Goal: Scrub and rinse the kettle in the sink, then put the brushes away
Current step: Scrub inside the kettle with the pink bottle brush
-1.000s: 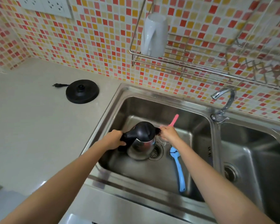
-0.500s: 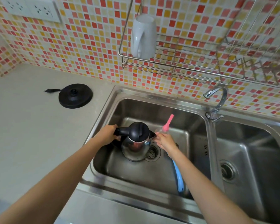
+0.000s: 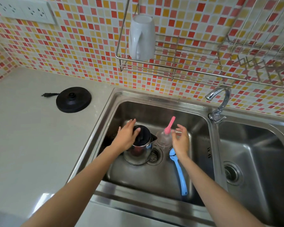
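Observation:
A steel kettle [image 3: 138, 153] with a black lid stands upright in the left basin of the sink [image 3: 138, 95], beside the drain. My left hand [image 3: 126, 136] lies over the lid's left side with fingers spread, hiding the handle. A pink-handled brush [image 3: 170, 124] with a clear bristle head stands just right of the kettle's spout. My right hand [image 3: 180, 141] hovers next to it, fingers apart and holding nothing. A blue-handled brush [image 3: 179, 172] lies on the basin floor under my right wrist, with its head partly hidden.
The black kettle base [image 3: 73, 99] with its plug sits on the grey counter to the left. A faucet [image 3: 220, 102] stands between the two basins, spout turned left. A wire rack [image 3: 170, 69] on the tiled wall holds an upturned white mug [image 3: 142, 38].
My left hand has let go of the kettle's handle and moved onto the lid. My right hand has released the pink brush and opened. The kettle now stands upright.

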